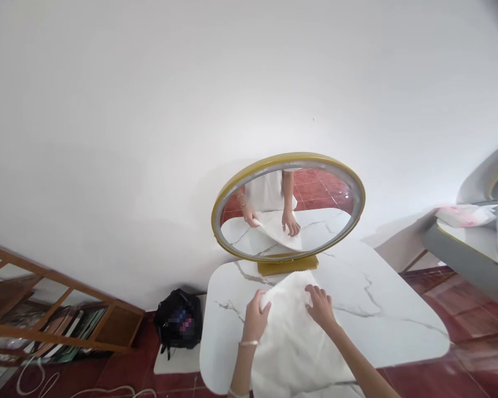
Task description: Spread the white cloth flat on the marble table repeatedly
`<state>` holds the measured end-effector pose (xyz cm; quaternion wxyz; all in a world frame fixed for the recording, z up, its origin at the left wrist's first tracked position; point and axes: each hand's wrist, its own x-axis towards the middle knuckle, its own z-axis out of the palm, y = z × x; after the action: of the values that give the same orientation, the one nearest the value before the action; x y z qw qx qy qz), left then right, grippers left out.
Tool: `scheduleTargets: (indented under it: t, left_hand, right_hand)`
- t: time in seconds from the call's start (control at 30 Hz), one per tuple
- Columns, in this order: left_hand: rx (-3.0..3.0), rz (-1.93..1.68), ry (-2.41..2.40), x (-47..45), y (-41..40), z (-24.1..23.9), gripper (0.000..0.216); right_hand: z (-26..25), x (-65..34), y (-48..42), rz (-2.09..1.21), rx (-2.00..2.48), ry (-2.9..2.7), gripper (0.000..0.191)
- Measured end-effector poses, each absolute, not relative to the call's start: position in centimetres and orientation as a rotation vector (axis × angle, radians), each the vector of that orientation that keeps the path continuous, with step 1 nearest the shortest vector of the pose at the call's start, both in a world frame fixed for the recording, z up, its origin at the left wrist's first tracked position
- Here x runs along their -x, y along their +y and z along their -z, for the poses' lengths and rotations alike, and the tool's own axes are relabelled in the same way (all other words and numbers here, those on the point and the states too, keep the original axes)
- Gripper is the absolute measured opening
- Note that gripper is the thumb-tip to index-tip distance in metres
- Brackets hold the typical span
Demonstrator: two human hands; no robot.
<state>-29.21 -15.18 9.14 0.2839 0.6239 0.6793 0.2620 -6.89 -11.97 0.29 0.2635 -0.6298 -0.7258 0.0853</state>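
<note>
A white cloth (296, 331) lies over the front of the white marble-patterned table (382, 315), its far end close to the mirror's base. My left hand (257, 318) pinches the cloth's left edge, and the reflection shows that edge raised off the tabletop. Over the right side of the cloth, my right hand (320, 305) rests with fingers apart, the fingertips touching the fabric. Just beyond both hands stands an oval mirror (269, 221) in a gold frame, on a gold base (288, 266). It reflects both hands and the cloth.
On the floor left of the table, a black backpack (180, 320) leans by the wall. Farther left is a wooden shelf (120, 326) holding books, with white cables (108, 390) below. At right, a second table (460, 243) carries a plastic packet (465, 214) and another mirror.
</note>
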Motion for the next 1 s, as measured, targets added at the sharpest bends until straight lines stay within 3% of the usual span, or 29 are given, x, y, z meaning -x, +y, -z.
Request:
scheduleTargets:
  t: [0.1,0.23,0.33,0.43,0.6,0.73,0.83,1.0]
  left_hand:
    - [-1.929,-0.693,1.654,27.2,-18.1,-11.8,0.027]
    - [-2.081,-0.695,1.585,26.7,-20.4,-13.8,0.031]
    - [-2.098,-0.655,1.578,27.3,-21.3,-14.8,0.034]
    - [-2.062,-0.591,1.597,27.7,-21.8,-16.2,0.031]
    - [-1.996,-0.577,1.645,26.5,-22.0,-18.9,0.028]
    - [-2.028,-0.562,1.623,25.6,-21.8,-20.4,0.034]
    - [-2.047,-0.570,1.636,25.4,-21.8,-21.1,0.037]
    - [-2.102,-0.543,1.607,25.2,-22.0,-22.4,0.040]
  right_hand:
    - [-4.6,6.9,-11.3,-0.272,1.496,-2.057,0.034]
    - [-10.1,7.5,-12.6,-0.451,0.959,-2.351,0.026]
    - [-12.0,7.3,-14.0,-0.642,0.843,-2.429,0.024]
    - [-12.7,6.3,-14.9,-0.709,0.879,-2.427,0.027]
    - [-13.0,4.9,-15.2,-0.529,0.858,-2.569,0.058]
    - [-13.0,4.0,-15.4,-0.490,0.849,-2.618,0.066]
    - [-13.1,3.3,-15.7,-0.490,0.854,-2.619,0.065]
    - [-11.4,1.1,-15.6,-0.549,1.013,-2.569,0.046]
